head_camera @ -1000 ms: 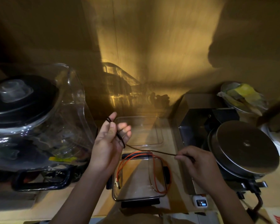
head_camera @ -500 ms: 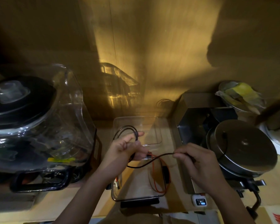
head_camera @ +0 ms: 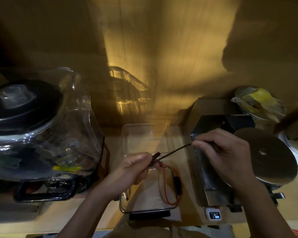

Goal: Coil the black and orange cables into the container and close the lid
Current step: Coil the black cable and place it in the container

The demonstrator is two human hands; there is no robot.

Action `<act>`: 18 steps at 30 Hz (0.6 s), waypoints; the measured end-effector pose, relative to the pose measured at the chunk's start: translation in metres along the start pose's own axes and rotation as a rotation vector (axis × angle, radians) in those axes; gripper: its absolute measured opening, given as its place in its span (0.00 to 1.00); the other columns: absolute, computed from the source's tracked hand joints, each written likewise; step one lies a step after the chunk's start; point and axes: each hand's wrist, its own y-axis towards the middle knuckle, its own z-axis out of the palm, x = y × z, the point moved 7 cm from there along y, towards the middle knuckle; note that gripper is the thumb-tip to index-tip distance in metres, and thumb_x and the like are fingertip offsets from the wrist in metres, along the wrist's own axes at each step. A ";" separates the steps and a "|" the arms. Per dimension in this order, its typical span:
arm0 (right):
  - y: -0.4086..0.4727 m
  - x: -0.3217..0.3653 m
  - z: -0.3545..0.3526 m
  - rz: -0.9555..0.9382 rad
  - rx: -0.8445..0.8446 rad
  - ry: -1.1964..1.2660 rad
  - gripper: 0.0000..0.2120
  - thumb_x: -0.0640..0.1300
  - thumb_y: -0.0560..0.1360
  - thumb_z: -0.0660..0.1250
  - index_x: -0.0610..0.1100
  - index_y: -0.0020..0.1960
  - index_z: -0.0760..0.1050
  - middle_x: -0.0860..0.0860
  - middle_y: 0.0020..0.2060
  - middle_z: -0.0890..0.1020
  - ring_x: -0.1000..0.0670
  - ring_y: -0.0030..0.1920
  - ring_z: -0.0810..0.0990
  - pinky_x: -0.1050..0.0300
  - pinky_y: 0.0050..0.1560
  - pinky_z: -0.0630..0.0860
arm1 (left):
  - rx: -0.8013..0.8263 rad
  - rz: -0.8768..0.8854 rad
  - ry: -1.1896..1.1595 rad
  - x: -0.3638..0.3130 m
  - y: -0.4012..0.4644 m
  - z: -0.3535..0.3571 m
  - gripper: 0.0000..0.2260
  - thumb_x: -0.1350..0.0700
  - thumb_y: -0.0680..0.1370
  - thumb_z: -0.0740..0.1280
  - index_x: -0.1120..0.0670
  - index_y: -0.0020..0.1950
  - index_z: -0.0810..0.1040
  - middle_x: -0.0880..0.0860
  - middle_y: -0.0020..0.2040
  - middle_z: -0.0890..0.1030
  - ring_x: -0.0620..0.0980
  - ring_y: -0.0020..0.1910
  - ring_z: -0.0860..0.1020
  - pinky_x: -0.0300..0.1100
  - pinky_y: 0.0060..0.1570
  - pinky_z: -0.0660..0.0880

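Left hand point(head_camera: 134, 170) grip pinches the coiled black cable point(head_camera: 172, 152); right hand point(head_camera: 225, 152) grip tensions its free end above the container point(head_camera: 175, 206), where the orange cable point(head_camera: 164, 186) lies

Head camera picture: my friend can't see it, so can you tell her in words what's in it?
Two bare hands stretch a thin black cable taut: the left hand grips its gathered loops, the right hand pinches the other end. Below them, a clear rectangular plastic container holds a thin orange cable; its clear lid lies behind.
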 end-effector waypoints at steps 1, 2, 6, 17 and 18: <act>0.001 0.000 -0.002 0.006 -0.010 0.003 0.11 0.50 0.76 0.66 0.45 0.47 0.83 0.55 0.42 0.83 0.59 0.45 0.80 0.67 0.47 0.76 | -0.019 -0.010 -0.073 0.001 -0.001 -0.004 0.20 0.45 0.81 0.59 0.57 0.39 0.79 0.50 0.28 0.61 0.47 0.26 0.58 0.41 0.27 0.53; 0.002 0.000 -0.003 0.012 -0.015 0.004 0.10 0.50 0.76 0.66 0.45 0.47 0.82 0.54 0.42 0.83 0.59 0.45 0.80 0.67 0.47 0.76 | -0.040 -0.028 -0.184 0.002 -0.001 -0.008 0.20 0.42 0.78 0.63 0.55 0.33 0.76 0.50 0.26 0.61 0.47 0.25 0.57 0.41 0.25 0.53; 0.000 -0.006 -0.005 0.065 -0.041 -0.017 0.09 0.48 0.76 0.66 0.45 0.48 0.82 0.55 0.43 0.82 0.60 0.47 0.80 0.71 0.48 0.73 | -0.049 -0.057 -0.910 0.008 0.003 -0.023 0.22 0.44 0.73 0.70 0.50 0.26 0.66 0.46 0.22 0.55 0.44 0.19 0.53 0.37 0.19 0.50; -0.015 -0.032 0.011 0.249 0.092 -0.138 0.08 0.38 0.76 0.68 0.47 0.53 0.80 0.55 0.46 0.80 0.57 0.45 0.78 0.63 0.46 0.76 | 0.044 -0.074 -1.167 0.014 0.006 -0.020 0.21 0.45 0.80 0.59 0.51 0.29 0.69 0.46 0.23 0.56 0.43 0.19 0.54 0.36 0.18 0.54; -0.017 -0.036 0.013 0.275 0.105 -0.153 0.08 0.38 0.76 0.68 0.47 0.52 0.80 0.54 0.45 0.80 0.56 0.45 0.79 0.60 0.45 0.77 | 0.054 -0.073 -1.161 0.013 0.006 -0.019 0.20 0.45 0.80 0.61 0.51 0.29 0.69 0.46 0.23 0.57 0.43 0.20 0.54 0.36 0.19 0.54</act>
